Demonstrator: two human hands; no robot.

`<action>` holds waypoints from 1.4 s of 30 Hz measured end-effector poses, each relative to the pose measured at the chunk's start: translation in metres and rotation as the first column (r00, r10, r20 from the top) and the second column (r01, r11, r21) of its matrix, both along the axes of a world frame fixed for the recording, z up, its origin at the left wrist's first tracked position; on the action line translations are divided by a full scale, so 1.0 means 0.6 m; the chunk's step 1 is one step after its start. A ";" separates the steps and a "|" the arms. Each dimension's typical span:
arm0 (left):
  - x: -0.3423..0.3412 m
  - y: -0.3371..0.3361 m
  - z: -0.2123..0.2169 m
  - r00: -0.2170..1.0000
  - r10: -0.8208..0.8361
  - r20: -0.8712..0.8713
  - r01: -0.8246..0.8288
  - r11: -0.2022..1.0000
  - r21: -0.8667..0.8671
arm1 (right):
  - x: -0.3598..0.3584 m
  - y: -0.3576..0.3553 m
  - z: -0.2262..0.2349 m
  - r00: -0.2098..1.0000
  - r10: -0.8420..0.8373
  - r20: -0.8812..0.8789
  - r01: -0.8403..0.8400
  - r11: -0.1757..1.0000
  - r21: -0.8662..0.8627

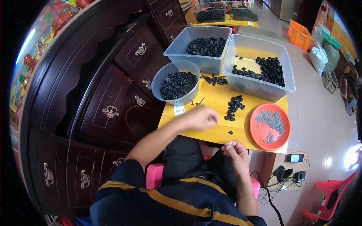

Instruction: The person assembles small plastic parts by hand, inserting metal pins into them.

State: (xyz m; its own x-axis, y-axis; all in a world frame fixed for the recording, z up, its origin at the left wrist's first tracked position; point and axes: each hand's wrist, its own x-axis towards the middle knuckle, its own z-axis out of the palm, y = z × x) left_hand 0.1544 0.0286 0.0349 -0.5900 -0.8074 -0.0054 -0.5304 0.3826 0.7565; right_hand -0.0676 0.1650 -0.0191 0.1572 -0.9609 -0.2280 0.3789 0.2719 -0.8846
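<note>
My left hand (pixel 203 117) is over the yellow tabletop (pixel 211 96), its fingers curled in and slightly blurred; whatever they hold cannot be made out. At the near edge, my right hand (pixel 237 150) has thumb and forefinger pinched together, anything between them hidden or too small to name. A single small black oval piece (pixel 230 132) lies between the hands, just beyond the right fingertips. Farther back is a loose pile of similar black pieces (pixel 234 107). To the right, a round red plate (pixel 253 130) carries many tiny grey pin-like parts (pixel 272 121).
A round clear tub (pixel 156 81) and two clear rectangular bins (pixel 198 57) (pixel 260 83) contain black pieces. Dark loose parts (pixel 214 80) lie between them. A pointed metal thing (pixel 201 101) rests beyond my left hand. Dark drawers (pixel 117 101) flank the left; a phone (pixel 295 158) sits lower right.
</note>
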 end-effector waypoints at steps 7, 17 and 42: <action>0.053 -0.145 0.131 0.773 0.365 -0.519 -0.421 0.907 0.010 | 0.003 -0.006 -0.013 1.000 -0.021 -0.004 0.021 1.000 -0.011; -0.069 0.043 -0.057 0.993 0.111 -0.035 -0.114 0.989 -0.098 | -0.002 -0.006 -0.024 0.993 0.105 -0.053 -0.106 0.994 -0.024; -0.140 0.086 -0.028 0.891 0.148 -0.429 -0.015 0.955 0.297 | -0.027 -0.015 -0.014 0.906 -0.195 0.376 0.122 0.970 0.208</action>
State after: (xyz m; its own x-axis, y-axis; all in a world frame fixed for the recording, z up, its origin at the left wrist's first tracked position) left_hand 0.0704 0.0799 0.0179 -0.5160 -0.8566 0.0088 -0.1352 0.0916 0.9866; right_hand -0.0841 0.1563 -0.0273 0.1179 -0.9305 -0.3468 0.7353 0.3166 -0.5993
